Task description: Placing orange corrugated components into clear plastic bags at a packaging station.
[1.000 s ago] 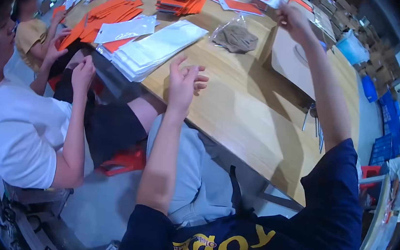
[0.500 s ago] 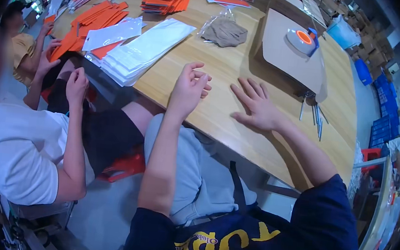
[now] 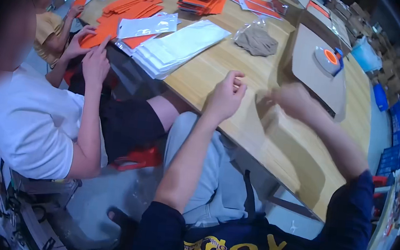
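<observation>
My left hand [image 3: 227,96] hovers by the near edge of the wooden table [image 3: 254,116]. Its fingers are curled in, and nothing shows in them. Over the tabletop, in front of the cardboard box, my right hand [image 3: 294,101] is raised and smeared by motion, so its fingers cannot be made out. A stack of white plastic sleeves [image 3: 181,47] lies to the left of my left hand. Beyond both hands sits a clear bag with a bunched brown cloth [image 3: 256,41]. A tape roll on a blue dispenser [image 3: 327,62] rests on the cardboard flap [image 3: 308,65].
At my left, a co-worker in a white shirt [image 3: 34,122] handles flat orange pieces [image 3: 103,29]. Another person [image 3: 48,36] sits beyond. More orange stacks [image 3: 202,1] stand farther back. Blue crates [image 3: 393,138] are on the floor at the right.
My right hand has lifted from lying spread on the table and is now in motion. My left hand's fingers have curled in more. The view has shifted; the co-worker's hands have come together at the orange pieces.
</observation>
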{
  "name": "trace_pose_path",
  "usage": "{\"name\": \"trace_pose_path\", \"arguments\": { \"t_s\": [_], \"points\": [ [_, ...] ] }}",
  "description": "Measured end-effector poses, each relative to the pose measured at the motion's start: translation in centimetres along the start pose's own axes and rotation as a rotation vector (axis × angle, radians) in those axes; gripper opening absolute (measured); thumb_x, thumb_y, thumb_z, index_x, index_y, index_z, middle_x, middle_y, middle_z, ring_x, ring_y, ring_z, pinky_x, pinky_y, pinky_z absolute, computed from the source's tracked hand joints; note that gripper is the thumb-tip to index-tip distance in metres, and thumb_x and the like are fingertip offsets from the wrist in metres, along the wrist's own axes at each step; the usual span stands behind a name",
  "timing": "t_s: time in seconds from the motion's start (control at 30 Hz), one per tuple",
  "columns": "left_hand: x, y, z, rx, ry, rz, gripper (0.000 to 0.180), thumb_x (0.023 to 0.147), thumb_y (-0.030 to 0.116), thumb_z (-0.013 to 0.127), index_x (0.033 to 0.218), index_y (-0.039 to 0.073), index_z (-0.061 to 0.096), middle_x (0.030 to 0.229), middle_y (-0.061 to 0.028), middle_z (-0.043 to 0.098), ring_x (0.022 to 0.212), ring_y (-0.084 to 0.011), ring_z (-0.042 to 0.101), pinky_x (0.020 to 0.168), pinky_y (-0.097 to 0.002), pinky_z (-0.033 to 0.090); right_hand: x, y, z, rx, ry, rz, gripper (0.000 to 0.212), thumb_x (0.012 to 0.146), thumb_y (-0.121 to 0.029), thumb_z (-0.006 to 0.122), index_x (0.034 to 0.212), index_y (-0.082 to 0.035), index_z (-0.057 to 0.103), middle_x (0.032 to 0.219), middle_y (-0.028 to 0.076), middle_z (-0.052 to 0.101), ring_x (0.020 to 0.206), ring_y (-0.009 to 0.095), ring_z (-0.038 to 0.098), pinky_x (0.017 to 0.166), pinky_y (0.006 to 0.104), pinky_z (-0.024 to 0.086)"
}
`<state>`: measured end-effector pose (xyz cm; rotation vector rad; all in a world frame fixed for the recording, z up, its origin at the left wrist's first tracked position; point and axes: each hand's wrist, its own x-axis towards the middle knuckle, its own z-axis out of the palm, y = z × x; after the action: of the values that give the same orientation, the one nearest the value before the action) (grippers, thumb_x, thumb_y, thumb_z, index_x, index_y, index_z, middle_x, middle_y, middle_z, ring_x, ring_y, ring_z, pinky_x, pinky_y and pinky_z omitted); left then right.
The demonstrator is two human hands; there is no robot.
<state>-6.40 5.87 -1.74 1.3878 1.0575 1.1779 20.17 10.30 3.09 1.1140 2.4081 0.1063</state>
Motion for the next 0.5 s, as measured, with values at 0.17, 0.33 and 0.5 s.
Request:
{"name": "trace_pose_path", "arguments": {
  "t_s": [0.17,0.33,0.5],
  "points": [
    [-0.8,0.0,-1.6,0.145,0.027,-0.038,0.033,0.099,0.013,0.058,0.130,0.003,0.056,0.100,-0.0094,0.068,0.083,-0.0177,0.066,0.075,-0.0305,0.053,13.8,4.9,-14.4,-0.030,0.584,0.052,0.075,0.080,-0.006,0.073,0.149,-0.020,0.048,0.114,0.010,0.070,0.089,0.031,0.067,0.072,0.0426,0.053],
    [-1.6,0.9,-1.9,0.365,-0.105,-0.031,0.033,0.101,0.018,0.057,0.131,0.006,0.058,0.103,-0.0099,0.071,0.086,-0.0240,0.070,0.077,-0.0340,0.055,27.3,6.6,-25.0,-0.377,0.466,-0.102,0.094,0.073,-0.023,0.087,0.153,-0.020,0.037,0.148,0.014,0.049,0.132,0.034,0.049,0.111,0.0460,0.041],
    [-1.7,0.6,-1.9,0.192,-0.152,0.159,0.028,0.101,0.018,0.055,0.126,0.005,0.055,0.092,-0.0096,0.069,0.075,-0.0251,0.066,0.068,-0.0382,0.053,36.4,9.1,-25.9,-0.781,0.919,-0.602,0.111,0.061,-0.023,0.088,0.159,-0.030,0.034,0.160,0.010,0.037,0.146,0.037,0.036,0.121,0.0464,0.032]
  ]
}}
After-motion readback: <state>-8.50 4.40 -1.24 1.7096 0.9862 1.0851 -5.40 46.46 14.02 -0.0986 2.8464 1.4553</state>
